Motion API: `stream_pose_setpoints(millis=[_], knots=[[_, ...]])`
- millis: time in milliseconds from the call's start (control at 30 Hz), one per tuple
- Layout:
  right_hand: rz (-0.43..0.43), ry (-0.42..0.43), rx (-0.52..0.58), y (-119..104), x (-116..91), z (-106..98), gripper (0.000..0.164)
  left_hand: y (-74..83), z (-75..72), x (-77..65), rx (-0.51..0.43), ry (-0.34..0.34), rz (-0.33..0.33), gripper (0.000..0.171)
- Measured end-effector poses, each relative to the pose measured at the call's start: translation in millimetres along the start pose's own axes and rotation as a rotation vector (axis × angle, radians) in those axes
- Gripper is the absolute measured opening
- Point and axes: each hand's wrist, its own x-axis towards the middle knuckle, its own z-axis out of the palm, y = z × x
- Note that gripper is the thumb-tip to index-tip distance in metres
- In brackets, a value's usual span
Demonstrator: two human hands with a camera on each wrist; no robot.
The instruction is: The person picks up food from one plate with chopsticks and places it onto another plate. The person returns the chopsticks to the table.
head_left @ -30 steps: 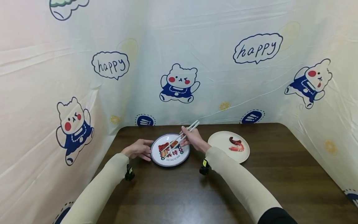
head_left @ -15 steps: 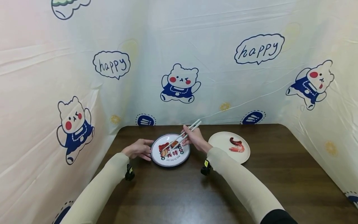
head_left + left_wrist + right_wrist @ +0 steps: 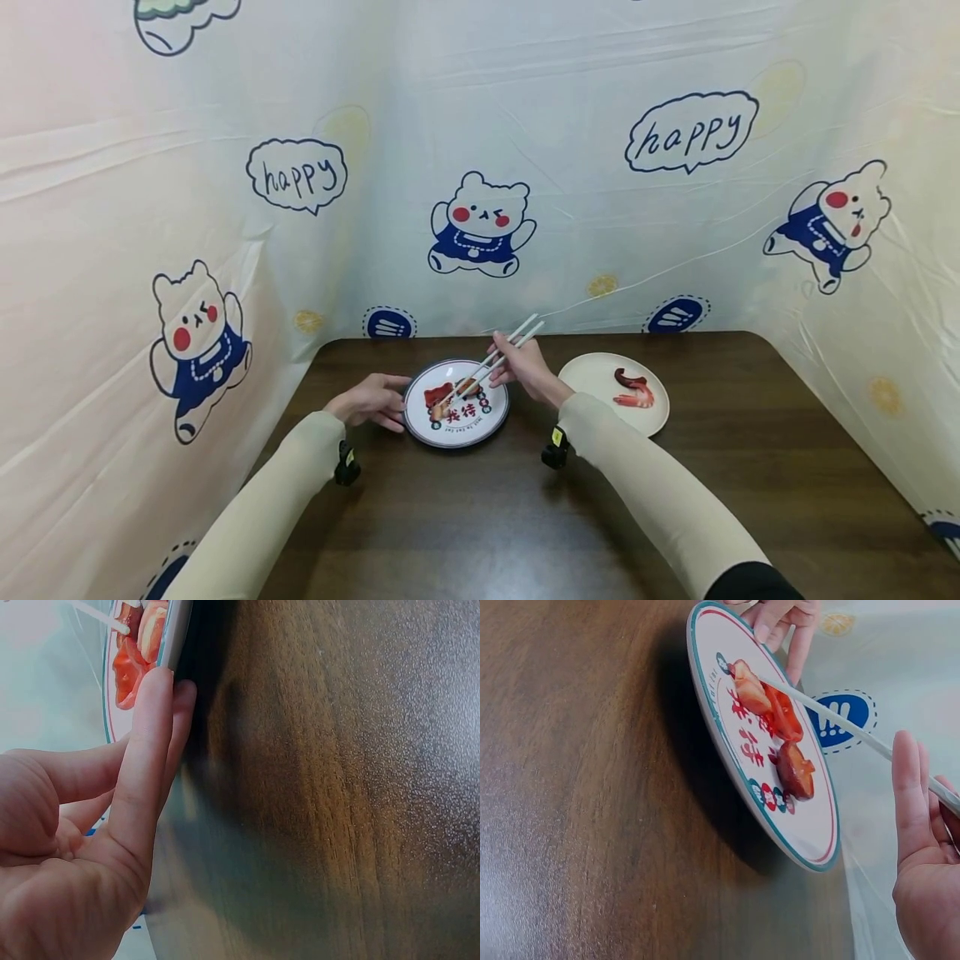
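So the pale chopsticks [image 3: 855,730] are slanting down over the patterned plate [image 3: 810,832], tips right at the pale orange piece [image 3: 750,688] on the side of the plate toward the left hand. I honestly can't tell if they're pinching it or just resting against it. Right next to that is a glossy red piece [image 3: 783,718], and a bit apart, nearer the right hand, sits a browned piece [image 3: 795,771], so all three bits of food are on that one plate. The right hand [image 3: 525,369] has its fingers curled round the upper half of the chopsticks, definitely gripping them. The left hand [image 3: 369,400] is at the plate's left edge, thumb and fingers spread apart and fairly straight, fingertips touching the rim. Over on the right there's a cream plate [image 3: 592,383], well apart from the left hand but just beside the right wrist, with a dark curled piece [image 3: 630,378] and a pink shrimp [image 3: 636,397] touching each other on its right side. Both plates are on a dark wood-grain table [image 3: 480,517], near its far edge, and behind that hangs a pale cloth [image 3: 585,208] printed with cartoon bears and "happy" speech bubbles.
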Motion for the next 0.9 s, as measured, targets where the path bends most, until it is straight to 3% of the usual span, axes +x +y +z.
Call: stream_pose_setpoints(millis=[333,533,900], knots=[[-0.016,0.008,0.035,-11,-8,-8,0.048,1.6,1.2,-3.0,0.001,0.012,0.000,0.067],[-0.032,0.015,0.076,-11,-12,-19,0.044,3.3,0.8,-3.4,0.013,-0.001,0.006,0.069],[-0.059,0.032,0.080,-16,-23,-42,0.051,2.5,0.9,-2.2,0.005,0.002,-0.011,0.070]])
